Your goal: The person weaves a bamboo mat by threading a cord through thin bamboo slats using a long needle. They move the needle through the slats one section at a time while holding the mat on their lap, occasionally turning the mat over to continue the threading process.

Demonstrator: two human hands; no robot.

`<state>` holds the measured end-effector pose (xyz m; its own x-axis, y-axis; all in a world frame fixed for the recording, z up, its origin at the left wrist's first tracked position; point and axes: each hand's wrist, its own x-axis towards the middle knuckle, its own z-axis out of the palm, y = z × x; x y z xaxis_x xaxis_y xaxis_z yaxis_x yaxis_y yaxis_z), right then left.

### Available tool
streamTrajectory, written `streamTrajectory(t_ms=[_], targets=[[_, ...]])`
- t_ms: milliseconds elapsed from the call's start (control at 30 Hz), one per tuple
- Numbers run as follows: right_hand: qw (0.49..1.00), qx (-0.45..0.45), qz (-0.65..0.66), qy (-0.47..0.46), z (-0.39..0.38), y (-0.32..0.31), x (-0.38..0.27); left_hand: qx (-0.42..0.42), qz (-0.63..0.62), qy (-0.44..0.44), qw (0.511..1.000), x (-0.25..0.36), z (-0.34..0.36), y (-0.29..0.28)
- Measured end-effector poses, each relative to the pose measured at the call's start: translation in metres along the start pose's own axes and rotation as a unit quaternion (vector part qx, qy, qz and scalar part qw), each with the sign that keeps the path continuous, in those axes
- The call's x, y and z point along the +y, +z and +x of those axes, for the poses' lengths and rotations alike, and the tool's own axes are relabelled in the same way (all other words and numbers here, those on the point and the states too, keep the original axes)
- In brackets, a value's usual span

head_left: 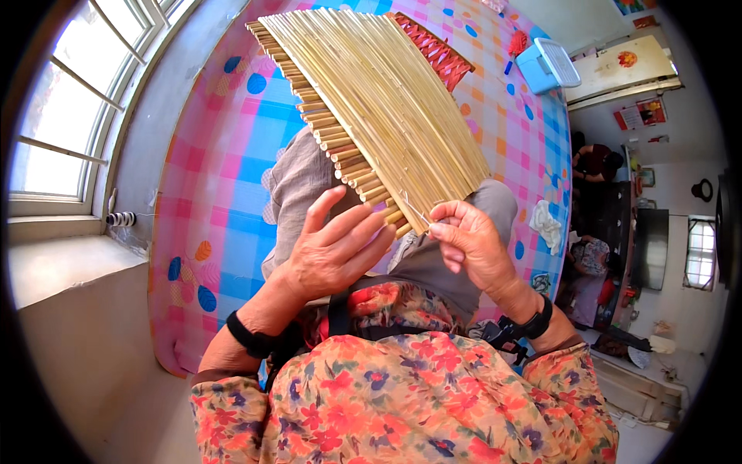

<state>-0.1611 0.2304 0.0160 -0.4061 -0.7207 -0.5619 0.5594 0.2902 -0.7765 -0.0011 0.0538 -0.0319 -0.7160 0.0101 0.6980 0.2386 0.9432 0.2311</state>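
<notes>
A stiff mat of straw-coloured stalks (379,100), laid side by side and joined together, rests tilted across my lap and reaches away from me. Its cut ends form a stepped edge on the left. Along that edge, near the close corner, my left hand (340,243) has its fingers apart, the tips beside the stalk ends. At the near right corner my right hand (468,240) pinches thumb and forefinger together. A thin pale strand (415,206) runs by those fingertips; what exactly sits between them is too small to make out.
Under me spreads a checked pink and blue sheet (224,185). A red woven piece (440,58) lies behind the mat. Farther right are a blue bin with a white lid (541,66) and a white cloth (546,226). A barred window (73,108) is left; people sit at the far right.
</notes>
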Motion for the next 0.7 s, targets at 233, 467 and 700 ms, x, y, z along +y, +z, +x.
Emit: streamTrajectory(t_ms=[233, 467, 700], targets=[[0.995, 0.004, -0.077, -0.067, -0.004, 0.005, 0.018, -0.227, -0.473, -0.360, 0.771, 0.023, -0.023, 0.008], [0.993, -0.023, -0.052, -0.099, 0.006, -0.012, 0.018, -0.099, -0.722, -0.556, 0.400, 0.023, -0.012, 0.056], [0.972, 0.024, -0.165, -0.165, 0.003, -0.005, 0.036, 0.013, -0.816, -0.477, 0.326, 0.034, -0.011, 0.078]])
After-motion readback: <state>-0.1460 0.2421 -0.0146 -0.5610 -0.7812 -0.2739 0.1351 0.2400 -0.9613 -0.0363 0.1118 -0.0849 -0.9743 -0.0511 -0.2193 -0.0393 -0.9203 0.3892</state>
